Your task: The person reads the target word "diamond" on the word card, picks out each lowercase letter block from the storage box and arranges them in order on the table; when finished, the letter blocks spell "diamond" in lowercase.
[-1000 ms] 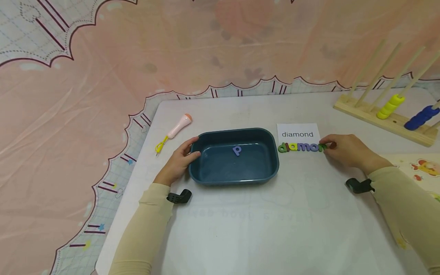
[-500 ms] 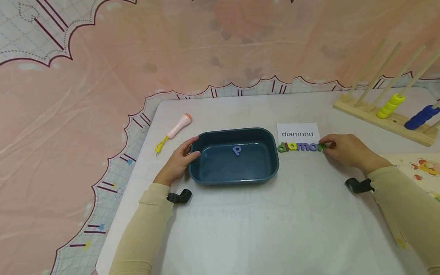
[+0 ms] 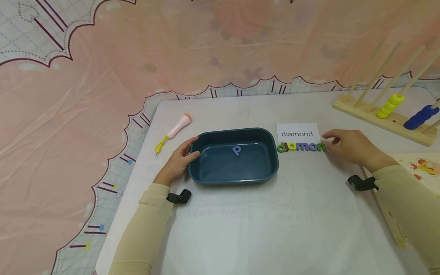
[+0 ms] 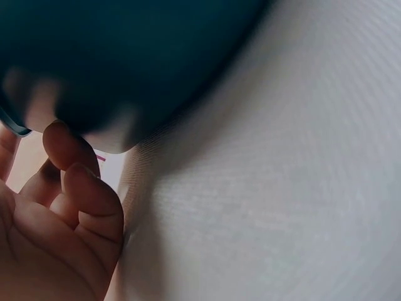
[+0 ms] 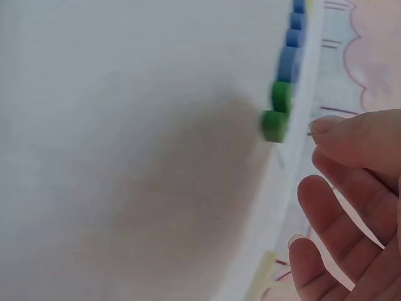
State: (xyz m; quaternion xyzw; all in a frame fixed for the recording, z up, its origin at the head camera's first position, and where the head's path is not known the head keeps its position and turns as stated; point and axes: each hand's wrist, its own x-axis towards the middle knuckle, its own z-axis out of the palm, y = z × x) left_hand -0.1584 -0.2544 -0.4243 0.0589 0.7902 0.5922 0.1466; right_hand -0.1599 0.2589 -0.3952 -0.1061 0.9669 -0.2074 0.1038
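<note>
My left hand (image 3: 177,162) grips the left end of a dark teal plastic tray (image 3: 237,181), thumb over the rim and fingers against the outer wall. A single purple letter piece (image 3: 236,150) lies inside the tray. Right of it, coloured letter pieces spell "diamon", from a green d (image 3: 281,147) to a green n (image 3: 321,147). They line up under a white card (image 3: 297,128) printed "diamond". Just right of the n, my right hand (image 3: 354,148) holds nothing. In the right wrist view its thumb and fingers are loosely bent, apart from the green letter (image 5: 274,126).
A pink flashlight (image 3: 179,126) with a yellow strap lies behind the tray at left. At back right stands a wooden peg rack (image 3: 381,116) with yellow beads (image 3: 390,107) and blue beads (image 3: 421,117). A board with a fish picture (image 3: 426,167) lies under the right forearm.
My right hand has let go of the green n and drawn slightly to the right. The n stays at the end of the row. My left hand and the tray have not moved.
</note>
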